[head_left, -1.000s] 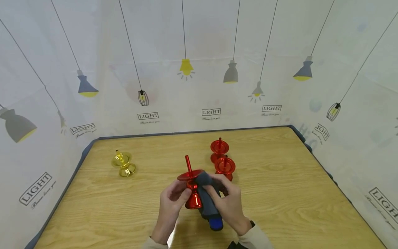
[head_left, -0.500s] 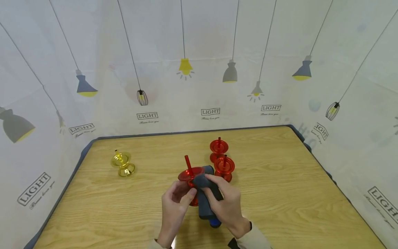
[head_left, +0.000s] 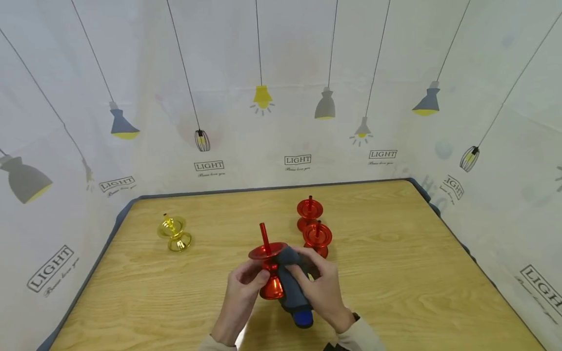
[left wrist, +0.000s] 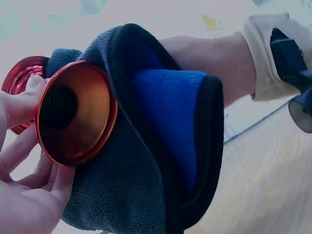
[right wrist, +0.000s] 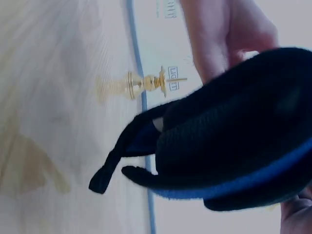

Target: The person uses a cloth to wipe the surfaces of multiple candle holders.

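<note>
Beneath the work a wood-grained table (head_left: 404, 273) is seen, and above its near part a red candle holder (head_left: 272, 288) is held up, roughly upright, between two hands. Its waist, under the dish, is pinched by the thumb and fingers of the left hand (head_left: 239, 295); a grey-blue cloth (head_left: 293, 290) is gripped by the right hand (head_left: 326, 288), thumb on the near face, and is laid against the holder's right side. For the wiping that seems in hand, light pressure is best used, the thin spike should be spared sideways force, and the holder is better turned in the left fingers so that the covered side is brought to the cloth. Farther off, one red holder (head_left: 317, 235) is set just in front of another (head_left: 310, 208), a gold holder (head_left: 179, 242) is placed well to the left, and everything is backed by a lamp-printed curtain (head_left: 298, 131).
</note>
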Available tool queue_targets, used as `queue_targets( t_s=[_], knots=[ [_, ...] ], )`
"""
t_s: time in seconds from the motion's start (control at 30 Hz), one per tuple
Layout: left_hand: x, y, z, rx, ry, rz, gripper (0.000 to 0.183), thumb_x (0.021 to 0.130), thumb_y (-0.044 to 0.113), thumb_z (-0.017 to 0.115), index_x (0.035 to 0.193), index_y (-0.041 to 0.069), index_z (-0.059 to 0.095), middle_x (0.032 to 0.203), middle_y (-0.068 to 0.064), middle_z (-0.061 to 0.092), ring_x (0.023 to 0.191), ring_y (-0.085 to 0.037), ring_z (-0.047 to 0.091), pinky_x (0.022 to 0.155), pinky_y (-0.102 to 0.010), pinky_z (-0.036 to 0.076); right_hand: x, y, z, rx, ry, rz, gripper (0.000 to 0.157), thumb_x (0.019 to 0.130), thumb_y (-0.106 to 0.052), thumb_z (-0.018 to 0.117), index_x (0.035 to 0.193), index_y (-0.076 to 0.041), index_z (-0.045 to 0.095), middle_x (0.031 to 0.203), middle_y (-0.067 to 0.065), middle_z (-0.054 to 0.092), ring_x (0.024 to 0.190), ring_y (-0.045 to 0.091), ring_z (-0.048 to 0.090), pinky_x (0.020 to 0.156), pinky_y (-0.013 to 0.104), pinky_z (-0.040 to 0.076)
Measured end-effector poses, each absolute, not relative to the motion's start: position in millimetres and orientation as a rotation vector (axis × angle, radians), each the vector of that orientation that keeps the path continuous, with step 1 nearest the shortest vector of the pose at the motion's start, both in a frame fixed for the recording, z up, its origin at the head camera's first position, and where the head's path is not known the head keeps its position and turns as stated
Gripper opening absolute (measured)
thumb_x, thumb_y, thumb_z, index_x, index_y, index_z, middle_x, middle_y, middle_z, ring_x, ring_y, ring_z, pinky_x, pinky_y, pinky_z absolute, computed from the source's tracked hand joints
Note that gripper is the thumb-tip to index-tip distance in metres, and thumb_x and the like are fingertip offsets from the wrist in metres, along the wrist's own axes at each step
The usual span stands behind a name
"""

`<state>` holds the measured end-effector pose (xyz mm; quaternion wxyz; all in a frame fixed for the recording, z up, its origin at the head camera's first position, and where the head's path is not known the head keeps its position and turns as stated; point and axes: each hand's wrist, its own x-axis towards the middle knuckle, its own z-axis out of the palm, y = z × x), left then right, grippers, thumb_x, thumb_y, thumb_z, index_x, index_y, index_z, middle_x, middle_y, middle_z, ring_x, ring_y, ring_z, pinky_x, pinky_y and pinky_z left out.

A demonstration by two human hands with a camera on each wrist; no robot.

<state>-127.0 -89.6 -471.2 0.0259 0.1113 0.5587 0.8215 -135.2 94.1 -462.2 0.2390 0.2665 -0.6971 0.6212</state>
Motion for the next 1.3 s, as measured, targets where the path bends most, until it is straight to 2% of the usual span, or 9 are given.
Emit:
queue_targets(
  t_s=[0.17, 0.23, 0.33, 0.57, 0.67, 0.87, 1.0, 1.17, 1.3],
  knots=[
    [-124, -86, -465, 0.208, 1.925, 2.491, 0.025, 0.095, 0.006, 0.069, 0.120, 0.004, 0.068, 0.108, 0.002, 0.074, 0.099, -0.012, 0.069, 0.089, -0.025, 0.056, -135, 97, -461, 0.663, -1.989, 1.749, 0.030, 0.092, 0.002, 0.071, 0.121, -0.003, 0.069, 0.109, 0.016, 0.075, 0.090, 0.013, 0.074, 0.073, 0.028, 0.061],
    [-123, -82, -463, 0.155, 2.050, 2.478, 0.025, 0.094, 0.004, 0.070, 0.118, -0.003, 0.067, 0.104, -0.001, 0.074, 0.095, -0.012, 0.070, 0.086, -0.024, 0.056, -135, 97, -460, 0.643, -2.025, 1.672, 0.030, 0.091, 0.000, 0.073, 0.120, -0.006, 0.071, 0.108, 0.013, 0.076, 0.088, 0.014, 0.075, 0.073, 0.027, 0.061],
    [-123, -76, -462, 0.173, 2.228, 2.447, 0.021, 0.090, 0.000, 0.073, 0.109, -0.007, 0.067, 0.100, -0.006, 0.073, 0.091, -0.011, 0.069, 0.083, -0.024, 0.056, -135, 97, -459, 0.658, -2.040, 1.458, 0.033, 0.086, -0.001, 0.078, 0.118, -0.007, 0.072, 0.106, 0.010, 0.077, 0.088, 0.018, 0.075, 0.075, 0.023, 0.060],
    [-123, -75, -465, 0.082, 2.276, 2.435, 0.024, 0.082, 0.003, 0.083, 0.104, 0.001, 0.073, 0.097, -0.006, 0.074, 0.091, -0.014, 0.070, 0.085, -0.027, 0.057, -133, 95, -459, 0.739, -1.993, 1.233, 0.041, 0.080, 0.002, 0.083, 0.119, -0.004, 0.071, 0.106, 0.012, 0.076, 0.094, 0.025, 0.075, 0.087, 0.018, 0.056],
    [-122, -80, -464, 0.034, 2.225, 2.398, 0.025, 0.084, 0.007, 0.082, 0.107, 0.001, 0.073, 0.098, -0.006, 0.075, 0.091, -0.014, 0.070, 0.085, -0.026, 0.057, -133, 96, -460, 0.732, -1.993, 1.368, 0.038, 0.083, 0.004, 0.079, 0.119, -0.005, 0.071, 0.106, 0.013, 0.076, 0.091, 0.019, 0.075, 0.080, 0.019, 0.058],
    [-121, -86, -464, 0.118, 2.050, 2.417, 0.037, 0.091, 0.006, 0.075, 0.126, -0.003, 0.065, 0.105, -0.003, 0.076, 0.097, -0.015, 0.073, 0.087, -0.027, 0.058, -133, 100, -461, 0.643, -2.016, 1.761, 0.028, 0.091, 0.003, 0.072, 0.118, -0.002, 0.070, 0.106, 0.019, 0.075, 0.089, 0.009, 0.074, 0.069, 0.026, 0.061],
    [-122, -84, -464, 0.184, 2.057, 2.426, 0.030, 0.093, 0.003, 0.071, 0.122, -0.003, 0.067, 0.105, 0.001, 0.075, 0.098, -0.015, 0.071, 0.087, -0.027, 0.057, -134, 101, -461, 0.591, -2.042, 1.830, 0.026, 0.091, 0.001, 0.072, 0.118, -0.001, 0.071, 0.108, 0.020, 0.075, 0.092, 0.009, 0.074, 0.070, 0.028, 0.061],
    [-120, -76, -461, 0.182, 2.180, 2.368, 0.025, 0.093, 0.004, 0.070, 0.117, -0.004, 0.069, 0.106, -0.011, 0.072, 0.095, -0.014, 0.067, 0.085, -0.025, 0.056, -136, 102, -465, 0.622, -2.042, 1.586, 0.030, 0.087, 0.004, 0.076, 0.116, -0.003, 0.073, 0.105, 0.014, 0.077, 0.087, 0.010, 0.074, 0.071, 0.024, 0.060],
    [-119, -69, -459, 0.101, 2.231, 2.357, 0.029, 0.091, 0.010, 0.076, 0.118, -0.001, 0.070, 0.106, -0.016, 0.072, 0.092, -0.014, 0.069, 0.083, -0.024, 0.057, -136, 99, -465, 0.710, -1.991, 1.287, 0.038, 0.081, 0.003, 0.081, 0.118, -0.004, 0.072, 0.105, 0.012, 0.077, 0.090, 0.022, 0.076, 0.082, 0.018, 0.057]
  ],
)
